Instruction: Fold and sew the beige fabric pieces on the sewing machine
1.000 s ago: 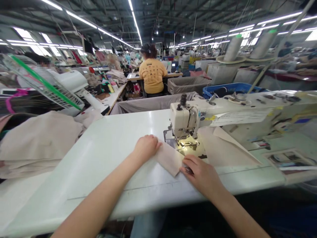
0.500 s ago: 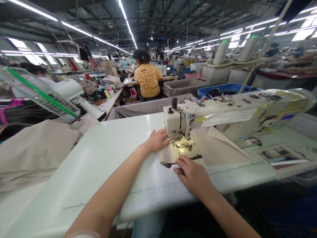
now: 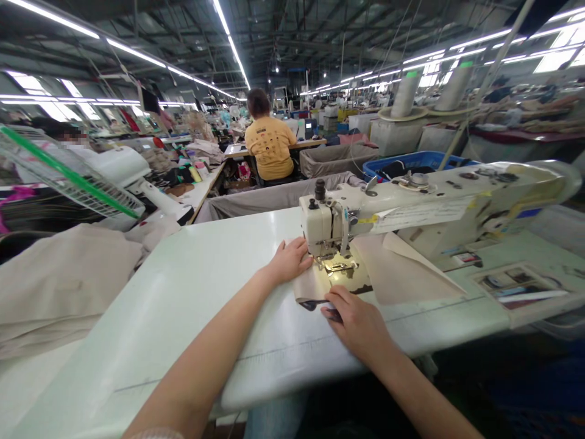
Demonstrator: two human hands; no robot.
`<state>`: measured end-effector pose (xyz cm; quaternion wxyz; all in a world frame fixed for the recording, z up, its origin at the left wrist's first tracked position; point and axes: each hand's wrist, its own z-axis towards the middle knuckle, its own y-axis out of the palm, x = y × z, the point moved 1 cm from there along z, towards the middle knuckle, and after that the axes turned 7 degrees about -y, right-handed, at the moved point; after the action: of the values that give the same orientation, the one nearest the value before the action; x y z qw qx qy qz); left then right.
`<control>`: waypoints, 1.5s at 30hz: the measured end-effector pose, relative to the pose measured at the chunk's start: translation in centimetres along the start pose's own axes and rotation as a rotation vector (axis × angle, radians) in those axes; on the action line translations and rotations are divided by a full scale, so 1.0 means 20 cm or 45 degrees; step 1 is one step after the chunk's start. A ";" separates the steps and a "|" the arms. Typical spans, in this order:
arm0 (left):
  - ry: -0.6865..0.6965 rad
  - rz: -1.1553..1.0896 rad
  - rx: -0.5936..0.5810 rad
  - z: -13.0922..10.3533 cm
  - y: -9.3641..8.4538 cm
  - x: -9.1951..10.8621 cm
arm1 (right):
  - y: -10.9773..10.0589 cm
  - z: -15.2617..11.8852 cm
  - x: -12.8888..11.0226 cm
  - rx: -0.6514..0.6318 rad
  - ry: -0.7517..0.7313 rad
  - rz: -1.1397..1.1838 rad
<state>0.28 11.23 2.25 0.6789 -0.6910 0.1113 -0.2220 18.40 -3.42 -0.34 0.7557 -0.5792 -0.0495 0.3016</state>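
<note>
A beige fabric piece (image 3: pixel 406 274) lies under the head of a white sewing machine (image 3: pixel 319 222), and its left part (image 3: pixel 309 286) shows left of the lit metal plate (image 3: pixel 342 268). My left hand (image 3: pixel 290 261) rests on the fabric's left edge beside the needle area, palm down with the fingers apart. At the front edge of the fabric, my right hand (image 3: pixel 354 317) has thumb and fingers curled together around a small dark object (image 3: pixel 334 314), too hidden to name.
Piled beige fabric (image 3: pixel 59 274) lies at the left, by a white fan (image 3: pixel 119 167) with a green strip. A tray of small tools (image 3: pixel 521 286) is set in the table at right. Ahead are a seated person (image 3: pixel 269 146), a grey cloth bin (image 3: pixel 274 196) and a blue basket (image 3: pixel 411 160).
The view has shifted slightly. Both hands and the fabric stay in nearly the same place at the machine. The seated person's head is more upright.
</note>
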 end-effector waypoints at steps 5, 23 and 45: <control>0.002 -0.002 0.008 0.02 0.00 -0.02 | -0.01 0.02 0.01 -0.007 0.006 -0.008; 0.044 0.027 0.012 0.05 0.00 -0.04 | -0.01 0.06 0.03 -0.084 -0.028 0.004; 0.514 -0.089 0.142 -0.41 0.02 0.23 | -0.08 0.09 0.05 -0.265 0.049 0.012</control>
<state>0.57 1.90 2.35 0.6719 -0.5974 0.2084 -0.3852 19.02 -1.67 1.44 0.6909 -0.6603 -0.0635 0.2872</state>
